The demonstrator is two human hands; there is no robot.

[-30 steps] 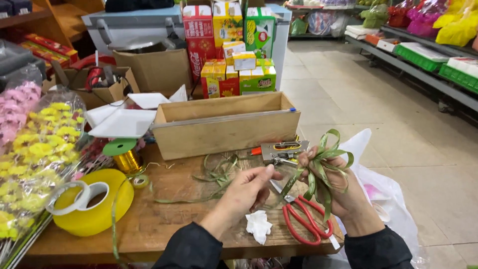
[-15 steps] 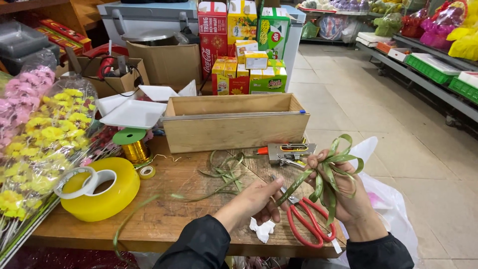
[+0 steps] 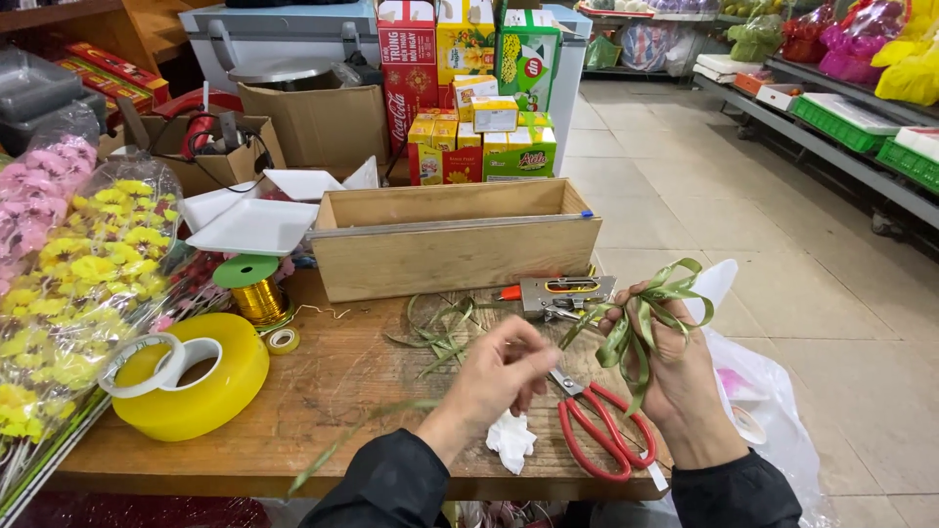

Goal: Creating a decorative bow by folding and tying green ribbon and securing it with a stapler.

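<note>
Green ribbon bow held up in the right hand over the table.
The right hand grips the bow's loops; the left hand pinches 1 ribbon tail beside it. Red scissors lie between the 2 hands, a stapler just beyond them.

I saw the scissors lying on the table, between my left hand and right hand. The stapler lay behind them, before the wooden box. The tape rolls sat far left.
</note>
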